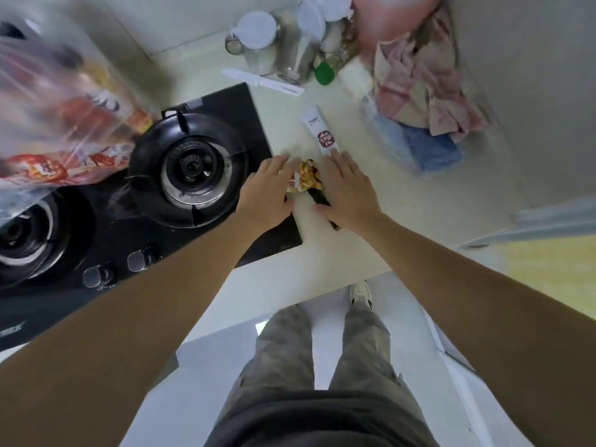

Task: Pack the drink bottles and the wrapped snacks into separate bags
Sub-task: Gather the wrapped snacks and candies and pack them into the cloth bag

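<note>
Both my hands are down on the pale counter (371, 201), palms down, with a small gap between them. My left hand (267, 191) lies with fingers straight, its tips on the left edge of a yellow-printed snack packet (304, 177). My right hand (346, 188) is flat too, fingers stretched, covering part of a dark wrapped stick (319, 201) that runs under the palm and pokes out near the wrist. The packet sits in the gap between my hands, touching both. Just beyond my right fingertips lies a white wrapped snack bar (321, 132), pointing away from me. To my left is the black gas stove (193, 169), and on its far side a clear plastic bag (64, 124) with red-and-orange packets inside, blurred. Jars (261, 43), a white knife (263, 81) and crumpled cloths (422, 88) stand at the back.
</note>
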